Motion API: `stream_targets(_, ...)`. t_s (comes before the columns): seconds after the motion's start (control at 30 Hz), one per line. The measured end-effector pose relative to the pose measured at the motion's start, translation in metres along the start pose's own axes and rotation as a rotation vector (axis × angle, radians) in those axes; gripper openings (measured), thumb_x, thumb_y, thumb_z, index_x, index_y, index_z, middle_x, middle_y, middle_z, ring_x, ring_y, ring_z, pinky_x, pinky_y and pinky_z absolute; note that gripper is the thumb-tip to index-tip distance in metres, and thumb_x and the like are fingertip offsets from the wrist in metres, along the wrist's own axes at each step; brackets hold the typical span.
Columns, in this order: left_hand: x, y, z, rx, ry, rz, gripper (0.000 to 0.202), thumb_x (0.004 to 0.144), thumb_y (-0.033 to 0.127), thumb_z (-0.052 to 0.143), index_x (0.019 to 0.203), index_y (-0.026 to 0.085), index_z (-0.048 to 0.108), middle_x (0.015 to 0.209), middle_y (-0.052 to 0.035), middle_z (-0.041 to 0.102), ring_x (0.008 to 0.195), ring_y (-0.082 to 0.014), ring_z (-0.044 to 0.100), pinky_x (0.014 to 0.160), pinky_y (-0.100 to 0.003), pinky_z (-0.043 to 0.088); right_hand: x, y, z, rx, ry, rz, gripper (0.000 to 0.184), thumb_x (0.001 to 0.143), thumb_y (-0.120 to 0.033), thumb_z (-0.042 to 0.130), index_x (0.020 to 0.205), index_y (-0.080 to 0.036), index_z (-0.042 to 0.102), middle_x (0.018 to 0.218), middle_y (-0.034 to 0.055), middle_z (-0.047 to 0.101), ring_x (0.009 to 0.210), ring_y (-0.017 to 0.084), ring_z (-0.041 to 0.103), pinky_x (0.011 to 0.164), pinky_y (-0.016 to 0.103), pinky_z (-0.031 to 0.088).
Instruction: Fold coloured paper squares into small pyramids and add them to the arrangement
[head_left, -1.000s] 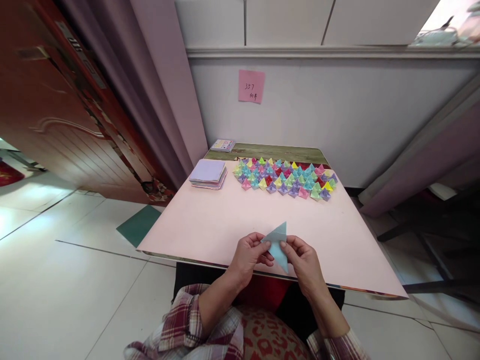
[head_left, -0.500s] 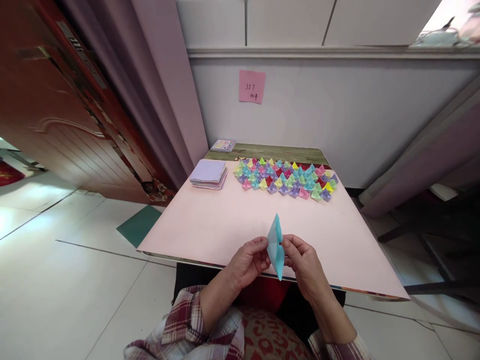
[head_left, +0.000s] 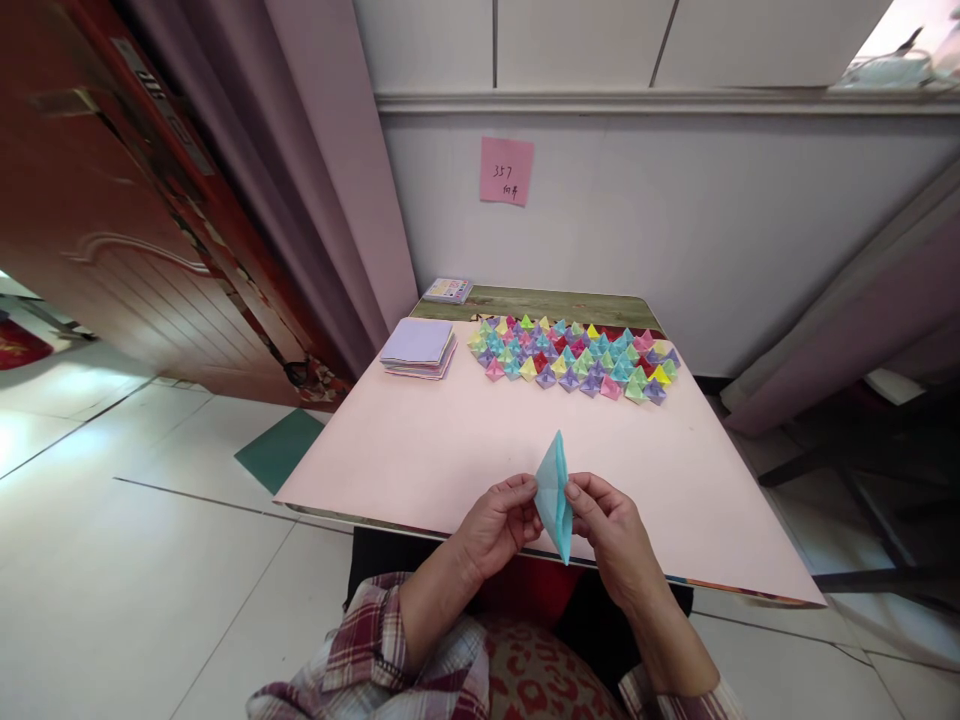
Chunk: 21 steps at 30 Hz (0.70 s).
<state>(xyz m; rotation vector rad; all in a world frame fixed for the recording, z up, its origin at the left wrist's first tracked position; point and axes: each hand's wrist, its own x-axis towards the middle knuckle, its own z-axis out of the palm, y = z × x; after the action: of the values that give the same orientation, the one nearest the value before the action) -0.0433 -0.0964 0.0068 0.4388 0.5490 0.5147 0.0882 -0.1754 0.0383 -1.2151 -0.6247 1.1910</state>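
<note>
Both my hands hold one folded light-blue paper just above the near edge of the pink table mat. My left hand pinches its left side. My right hand pinches its right side. The paper stands on end, narrow, with one point up and one point down. At the far side of the mat lie several small folded paper shapes in many colours, packed in rows. A stack of square coloured paper sheets lies at the mat's far left.
A small printed paper pack lies on the wooden table top behind the mat. A pink note sticks on the wall. A red door and a curtain stand left. A green sheet lies on the floor tiles.
The blue paper was a wide flat triangle a second ago; it has been pressed together into a narrow upright shape. Both hands stayed near the mat's front edge.
</note>
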Motion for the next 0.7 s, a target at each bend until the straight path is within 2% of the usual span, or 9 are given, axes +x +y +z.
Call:
stream_targets(0.1,0.001,0.000,0.000,0.045,0.015,0.049,0.022,0.075,0.027,0.076,0.079,0.012,0.062,0.064,0.0004,0.059,0.051,-0.0056,0.054,0.045,-0.015,0.039,0.000,0.002,-0.002,0.008,0.047,0.006,0.039,0.077,-0.054,0.071,0.092,-0.018,0.069,0.079,0.0041,0.070,0.065,0.016,0.063,0.057,0.026,0.051)
stream_targets(0.2,0.001,0.001,0.000,0.048,0.084,0.080,0.024,0.071,0.022,0.078,0.085,0.012,0.062,0.066,-0.0005,0.062,0.053,-0.0073,0.058,0.047,-0.015,0.042,-0.001,0.005,-0.004,-0.017,0.082,-0.011,0.045,0.079,-0.059,0.065,0.099,-0.018,0.068,0.084,0.0061,0.070,0.070,0.018,0.065,0.061,0.029,0.054)
stream_targets(0.37,0.000,0.003,0.001,0.013,0.182,0.090,0.022,0.072,0.018,0.076,0.086,0.013,0.060,0.068,-0.0023,0.066,0.056,-0.0103,0.063,0.050,-0.017,0.049,-0.005,0.013,-0.010,-0.123,0.132,-0.100,0.046,0.087,-0.059,0.055,0.109,-0.020,0.064,0.101,0.0089,0.068,0.089,0.023,0.064,0.075,0.036,0.058)
stream_targets(0.47,-0.001,0.004,0.001,-0.015,0.205,0.065,0.021,0.073,0.021,0.075,0.085,0.014,0.059,0.066,-0.0017,0.065,0.055,-0.0108,0.063,0.049,-0.017,0.049,-0.008,0.014,-0.015,-0.199,0.112,-0.204,0.043,0.090,-0.055,0.052,0.116,-0.022,0.062,0.117,0.0102,0.063,0.097,0.024,0.062,0.079,0.038,0.057)
stream_targets(0.6,-0.001,0.004,0.001,-0.039,0.215,0.030,0.022,0.072,0.024,0.075,0.085,0.015,0.059,0.069,-0.0013,0.065,0.053,-0.0087,0.060,0.047,-0.016,0.046,-0.010,0.010,-0.020,-0.441,0.052,-0.444,0.042,0.080,-0.047,0.068,0.117,-0.026,0.065,0.134,0.0107,0.052,0.109,0.029,0.057,0.088,0.043,0.052)
stream_targets(0.7,-0.002,0.003,0.002,-0.024,0.231,0.043,0.025,0.070,0.026,0.077,0.086,0.015,0.061,0.073,-0.0018,0.066,0.055,-0.0086,0.059,0.049,-0.017,0.045,-0.008,0.010,-0.022,-0.647,0.134,-0.554,0.040,0.071,-0.041,0.078,0.107,-0.026,0.069,0.131,0.0107,0.055,0.118,0.032,0.052,0.096,0.048,0.046)
